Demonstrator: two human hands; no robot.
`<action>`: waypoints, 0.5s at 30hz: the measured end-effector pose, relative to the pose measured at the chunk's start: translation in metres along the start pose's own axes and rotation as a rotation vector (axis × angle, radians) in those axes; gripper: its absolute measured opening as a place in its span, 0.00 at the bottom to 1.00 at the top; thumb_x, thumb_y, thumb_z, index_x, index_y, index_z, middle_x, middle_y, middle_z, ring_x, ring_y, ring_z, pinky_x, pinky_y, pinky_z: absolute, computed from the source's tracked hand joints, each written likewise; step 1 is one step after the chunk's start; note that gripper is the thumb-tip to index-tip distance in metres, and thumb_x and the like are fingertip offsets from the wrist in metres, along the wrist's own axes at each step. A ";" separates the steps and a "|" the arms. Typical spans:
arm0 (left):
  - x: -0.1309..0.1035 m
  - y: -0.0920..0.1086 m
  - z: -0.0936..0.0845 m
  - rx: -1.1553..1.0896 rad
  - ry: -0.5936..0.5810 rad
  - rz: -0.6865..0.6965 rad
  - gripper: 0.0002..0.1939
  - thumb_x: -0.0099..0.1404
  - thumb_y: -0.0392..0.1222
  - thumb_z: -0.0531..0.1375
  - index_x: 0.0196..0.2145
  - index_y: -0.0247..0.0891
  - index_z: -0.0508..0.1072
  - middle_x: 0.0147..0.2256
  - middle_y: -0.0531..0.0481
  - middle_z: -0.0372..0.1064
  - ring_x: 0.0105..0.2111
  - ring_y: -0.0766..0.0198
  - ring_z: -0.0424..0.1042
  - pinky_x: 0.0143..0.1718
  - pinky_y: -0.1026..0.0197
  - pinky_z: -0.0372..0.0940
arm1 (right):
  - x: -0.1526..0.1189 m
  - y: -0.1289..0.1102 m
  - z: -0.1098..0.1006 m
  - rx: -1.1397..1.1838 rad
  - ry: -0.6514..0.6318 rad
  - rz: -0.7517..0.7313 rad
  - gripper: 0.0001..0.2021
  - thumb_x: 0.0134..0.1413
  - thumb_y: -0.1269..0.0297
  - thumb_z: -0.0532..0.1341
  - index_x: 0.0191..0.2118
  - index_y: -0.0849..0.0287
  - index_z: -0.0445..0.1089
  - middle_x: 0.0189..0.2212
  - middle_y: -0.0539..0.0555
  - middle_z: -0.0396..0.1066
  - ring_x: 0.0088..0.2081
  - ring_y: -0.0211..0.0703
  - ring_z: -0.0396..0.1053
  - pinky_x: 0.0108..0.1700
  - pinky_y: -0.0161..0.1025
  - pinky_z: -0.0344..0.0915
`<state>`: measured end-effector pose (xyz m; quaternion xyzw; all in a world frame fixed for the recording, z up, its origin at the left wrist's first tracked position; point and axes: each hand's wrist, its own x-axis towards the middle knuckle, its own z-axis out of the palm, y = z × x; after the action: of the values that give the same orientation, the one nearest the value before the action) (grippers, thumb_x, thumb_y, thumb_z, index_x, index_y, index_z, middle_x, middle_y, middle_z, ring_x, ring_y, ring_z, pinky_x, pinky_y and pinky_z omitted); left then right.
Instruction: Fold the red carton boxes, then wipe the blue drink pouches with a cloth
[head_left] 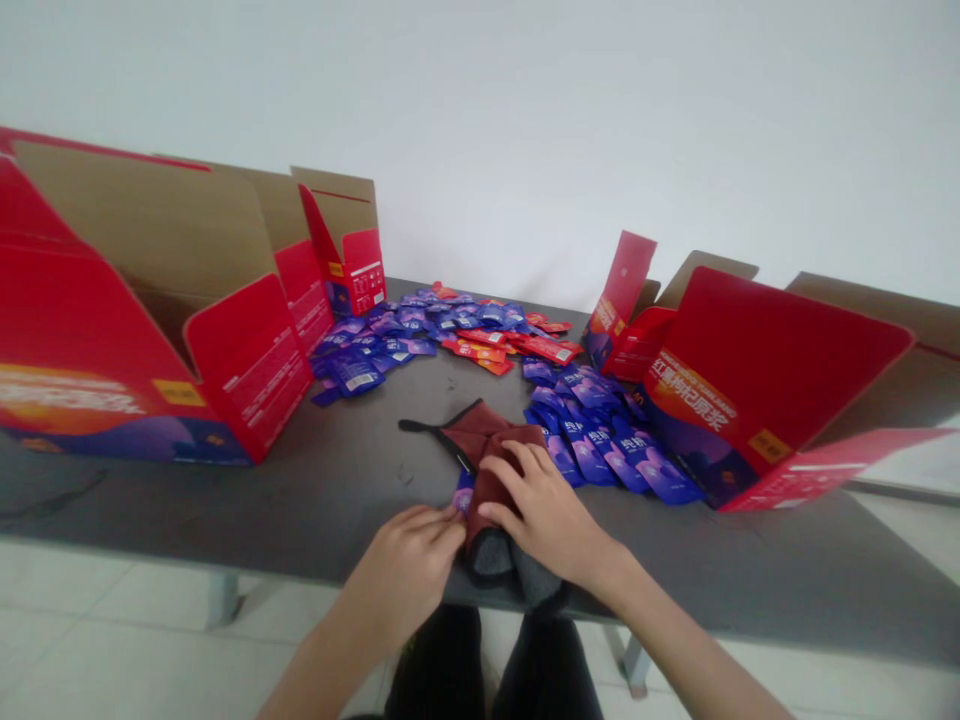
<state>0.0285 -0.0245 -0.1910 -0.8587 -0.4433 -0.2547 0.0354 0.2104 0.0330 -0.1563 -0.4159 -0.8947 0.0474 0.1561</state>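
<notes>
A brown cloth (491,432) with dark edging, a grey underside and a black loop lies folded near the table's front edge. My right hand (541,510) rests over it, its fingers curled around the fold. Just left of the cloth, my left hand (421,545) pinches the lower end of a purple sachet (463,492). That sachet is partly covered by the cloth and my fingertips. Close by on the right lies a heap of purple sachets (592,430).
Open red cartons stand on both sides of the grey table (360,490), a large left carton (247,360) and a right carton (750,400) among them. Purple sachets (420,320) and red sachets (547,347) are piled at the back, before a white wall.
</notes>
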 end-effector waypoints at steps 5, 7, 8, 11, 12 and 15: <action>0.000 0.000 0.001 0.004 0.010 0.003 0.12 0.58 0.25 0.49 0.30 0.35 0.70 0.29 0.47 0.72 0.31 0.61 0.71 0.35 0.58 0.68 | 0.018 -0.003 0.008 -0.057 -0.061 0.076 0.11 0.58 0.57 0.53 0.44 0.54 0.63 0.38 0.54 0.62 0.38 0.42 0.63 0.41 0.41 0.58; 0.000 -0.001 0.002 -0.007 0.028 -0.001 0.12 0.58 0.25 0.49 0.31 0.35 0.70 0.28 0.47 0.72 0.30 0.61 0.71 0.35 0.58 0.68 | 0.020 -0.001 0.004 -0.036 -0.029 0.073 0.10 0.57 0.58 0.54 0.43 0.55 0.63 0.40 0.54 0.62 0.39 0.42 0.62 0.42 0.40 0.57; 0.000 -0.001 0.002 -0.008 0.030 -0.003 0.12 0.58 0.25 0.49 0.30 0.35 0.70 0.28 0.47 0.72 0.30 0.61 0.71 0.34 0.57 0.68 | 0.020 0.001 0.002 -0.030 0.003 0.065 0.12 0.56 0.56 0.55 0.44 0.54 0.63 0.42 0.55 0.61 0.42 0.44 0.61 0.44 0.41 0.57; 0.001 0.000 0.001 -0.010 0.005 -0.011 0.11 0.58 0.25 0.50 0.28 0.35 0.69 0.29 0.46 0.72 0.30 0.60 0.71 0.34 0.57 0.68 | 0.022 0.009 0.002 -0.046 0.057 0.071 0.24 0.51 0.49 0.57 0.52 0.53 0.58 0.49 0.58 0.59 0.49 0.49 0.56 0.49 0.46 0.54; 0.001 0.000 0.001 -0.011 -0.009 -0.015 0.11 0.58 0.26 0.50 0.28 0.35 0.69 0.29 0.47 0.72 0.30 0.60 0.71 0.34 0.57 0.67 | 0.024 0.011 0.004 -0.067 0.042 0.081 0.26 0.51 0.48 0.57 0.54 0.54 0.56 0.50 0.59 0.58 0.50 0.50 0.55 0.49 0.46 0.54; 0.003 0.001 -0.001 -0.012 -0.017 -0.016 0.11 0.59 0.26 0.50 0.31 0.37 0.70 0.29 0.48 0.72 0.30 0.61 0.71 0.33 0.58 0.67 | 0.036 0.016 0.008 -0.123 -0.049 0.090 0.18 0.56 0.52 0.54 0.47 0.57 0.62 0.42 0.58 0.65 0.44 0.48 0.60 0.46 0.43 0.55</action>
<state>0.0305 -0.0233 -0.1880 -0.8575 -0.4489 -0.2502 0.0243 0.1979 0.0715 -0.1586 -0.4631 -0.8799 0.0096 0.1061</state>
